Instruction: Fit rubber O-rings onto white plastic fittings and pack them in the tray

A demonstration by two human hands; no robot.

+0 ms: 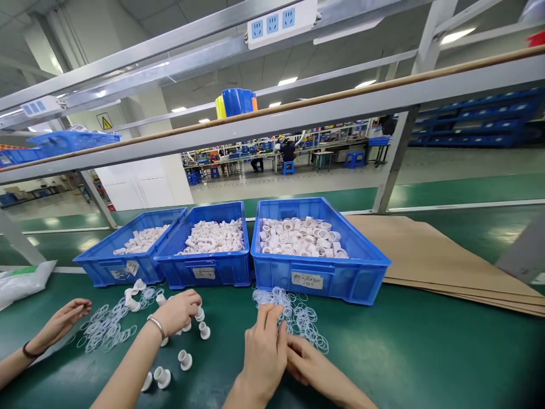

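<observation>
My left hand (264,349) is at the lower middle of the view, its fingers closed together over the near edge of a pile of thin clear rings (304,318). Touching it from the right, my right hand (313,366) has its fingers curled, with the tips partly hidden behind the left hand. Whatever the two hands hold between them is too small or covered to make out. The rings lie on the green table (404,346), in front of the right blue bin (315,281), which holds short white tube pieces (300,236).
At the left, a co-worker's hands (176,312) are near white flanged fittings (162,376) and another ring pile (106,329). Two more blue bins (204,272) hold white parts. Cardboard sheets (426,255) lie at right, a plastic bag (28,284) far left. A shelf rail (272,122) crosses above.
</observation>
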